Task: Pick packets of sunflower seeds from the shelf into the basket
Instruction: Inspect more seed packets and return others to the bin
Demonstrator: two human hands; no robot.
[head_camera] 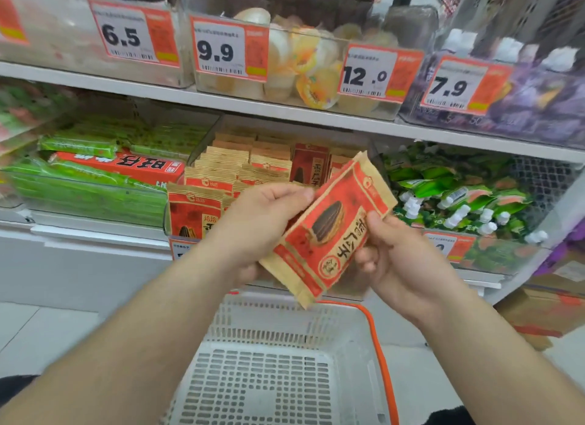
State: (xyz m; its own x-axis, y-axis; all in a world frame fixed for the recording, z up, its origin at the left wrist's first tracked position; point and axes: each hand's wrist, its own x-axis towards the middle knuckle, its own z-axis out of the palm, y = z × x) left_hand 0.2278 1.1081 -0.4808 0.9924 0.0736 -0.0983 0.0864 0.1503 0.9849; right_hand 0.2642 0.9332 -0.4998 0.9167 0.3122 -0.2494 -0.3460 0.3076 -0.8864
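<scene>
Nearest you is the basket [272,370], white with an orange handle; nothing shows inside it, and it sits straight below your hands. Above it, both hands hold one packet [329,228], tilted, clear of the shelf [285,111]. Your left hand [262,215] pinches its upper left edge, thumb on top. Your right hand [402,260] has its fingers [370,260] curled under the lower right side and its thumb on the face.

To finish this step well, I'd lower the packet over the basket's middle and release both hands together, so it drops flat and does not catch the rim.

Count: one packet in hand, one basket. In the bin [177,215] above the basket more packets stand in rows; roughly a dozen tops show, the exact number unclear.
</scene>
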